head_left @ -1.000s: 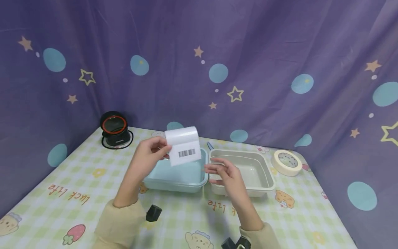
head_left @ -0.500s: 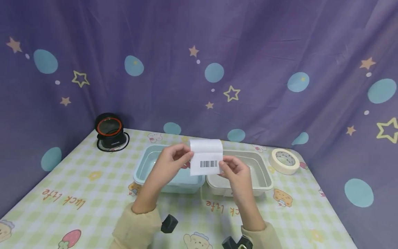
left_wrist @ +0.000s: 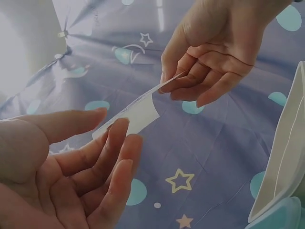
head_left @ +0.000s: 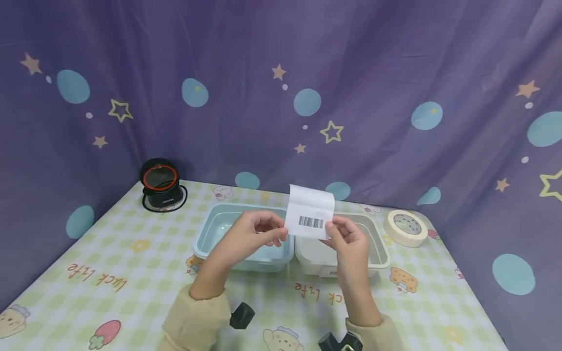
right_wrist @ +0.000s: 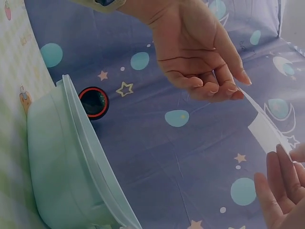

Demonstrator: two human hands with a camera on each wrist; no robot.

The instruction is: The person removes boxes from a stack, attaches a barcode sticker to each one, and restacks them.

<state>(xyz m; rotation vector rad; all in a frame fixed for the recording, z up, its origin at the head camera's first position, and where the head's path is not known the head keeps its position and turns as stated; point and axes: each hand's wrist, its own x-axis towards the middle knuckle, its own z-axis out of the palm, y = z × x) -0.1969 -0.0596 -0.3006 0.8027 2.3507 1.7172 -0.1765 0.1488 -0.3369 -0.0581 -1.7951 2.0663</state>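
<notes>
A white barcode label sheet [head_left: 310,214], its upper part folded over, is held up above the two bins. My left hand [head_left: 252,231] pinches its left edge between thumb and fingertips. At the lower right edge, my right hand [head_left: 351,243] pinches it too, the thumb lying beside the printed barcode. Seen edge-on in the left wrist view, the label sheet [left_wrist: 136,112] stretches between both hands. Behind and below my left hand stands a light blue plastic bin [head_left: 206,234]; a grey-white bin [head_left: 380,243] is behind my right hand.
At the back left corner sits a black round device with a red-orange ring [head_left: 160,180]. A roll of cream tape [head_left: 405,229] lies at the right back. The checked tablecloth [head_left: 145,292] meets a purple curtain [head_left: 246,122] behind.
My right hand, open and apart from the sheet earlier, has come to pinch its right edge. My left hand has moved right with the label sheet.
</notes>
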